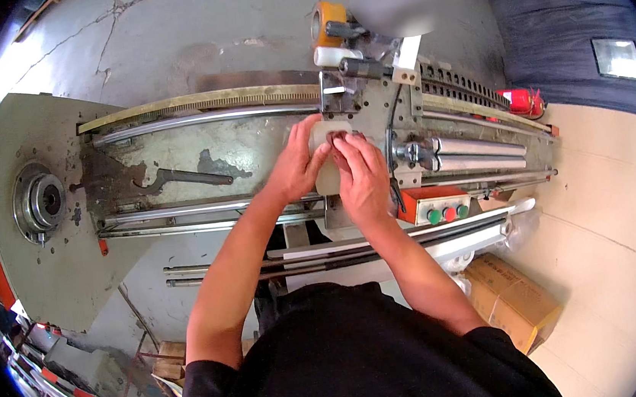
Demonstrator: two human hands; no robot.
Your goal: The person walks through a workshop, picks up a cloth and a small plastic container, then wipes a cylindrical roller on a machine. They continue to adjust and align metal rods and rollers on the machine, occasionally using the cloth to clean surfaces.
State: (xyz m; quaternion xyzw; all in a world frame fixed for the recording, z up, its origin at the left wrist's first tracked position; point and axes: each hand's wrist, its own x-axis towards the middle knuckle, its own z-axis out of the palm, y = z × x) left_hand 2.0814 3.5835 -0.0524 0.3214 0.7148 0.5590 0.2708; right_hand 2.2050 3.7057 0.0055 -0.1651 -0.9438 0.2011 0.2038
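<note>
A pale, translucent plate with rounded corners (326, 183) stands at the machine carriage, right in front of me. My left hand (297, 161) grips its left edge, the fingers together at the top and the thumb reaching inward across the face. Bent fingers of my right hand (363, 181) press together near the upper middle of the plate, at a small dark reddish spot or part (337, 136). What those fingertips pinch is mostly covered by them. A dark hook spanner (186, 178) lies on the machine bed to the left of my hands.
At the left stands a grey headstock with a round chuck (41, 201). Steel guide rails (204, 209) run lengthwise. A control box with green and red buttons (442, 213) sits right of my forearm. Tape roll (328, 23), fire extinguisher (523, 102) and cardboard box (515, 298) surround the machine.
</note>
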